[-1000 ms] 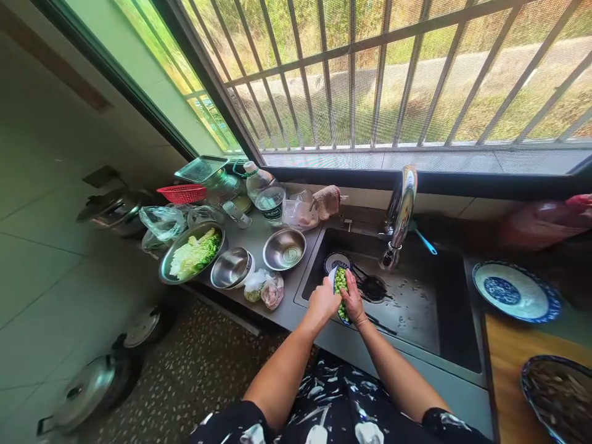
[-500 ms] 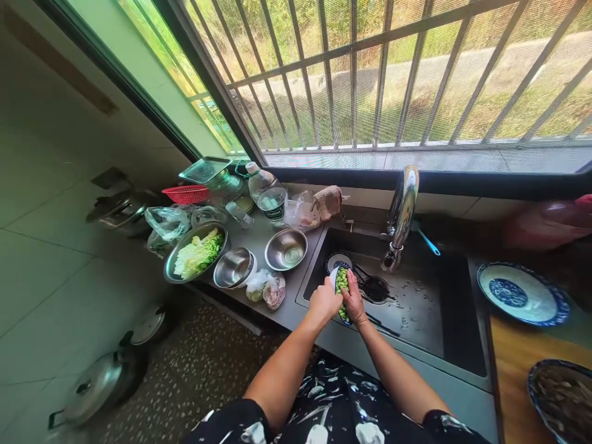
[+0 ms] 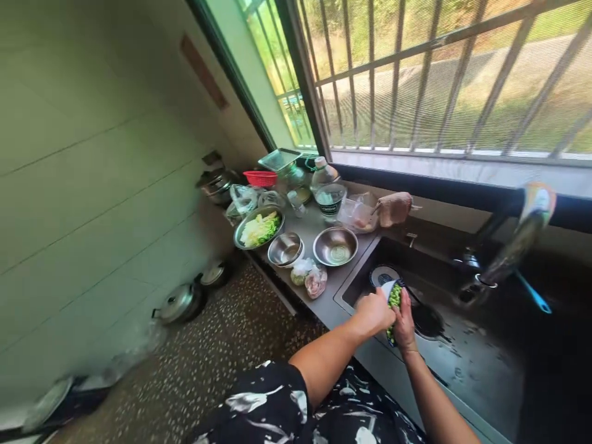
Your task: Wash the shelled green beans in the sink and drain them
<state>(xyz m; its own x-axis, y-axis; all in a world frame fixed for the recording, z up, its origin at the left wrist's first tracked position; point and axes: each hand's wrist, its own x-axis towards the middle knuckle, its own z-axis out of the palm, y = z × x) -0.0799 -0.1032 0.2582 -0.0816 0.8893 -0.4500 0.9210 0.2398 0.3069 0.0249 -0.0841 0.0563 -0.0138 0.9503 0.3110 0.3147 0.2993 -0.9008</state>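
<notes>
Over the near left part of the sink, my left hand (image 3: 374,313) is closed on the rim of a small white-and-blue bowl (image 3: 387,288). The bowl tilts steeply and holds shelled green beans (image 3: 394,297). My right hand (image 3: 405,325) lies along the bowl's right side, its fingers stretched out flat against the beans. Part of the bowl is hidden behind both hands. Just beyond it, a patterned dish (image 3: 383,275) rests in the sink (image 3: 481,370), near a dark utensil (image 3: 428,320).
Left of the sink stand a steel bowl (image 3: 335,246), stacked bowls (image 3: 285,249), a basin (image 3: 238,237) of cut cabbage (image 3: 259,230) and bagged food (image 3: 316,282). A faucet (image 3: 513,246) arches over the sink. Lidded pots (image 3: 179,303) sit low by the wall.
The view has swung to the left, so the counter and sink appear farther right and the plate at the right has left the picture. Both hands keep their places on the tilted bowl.
</notes>
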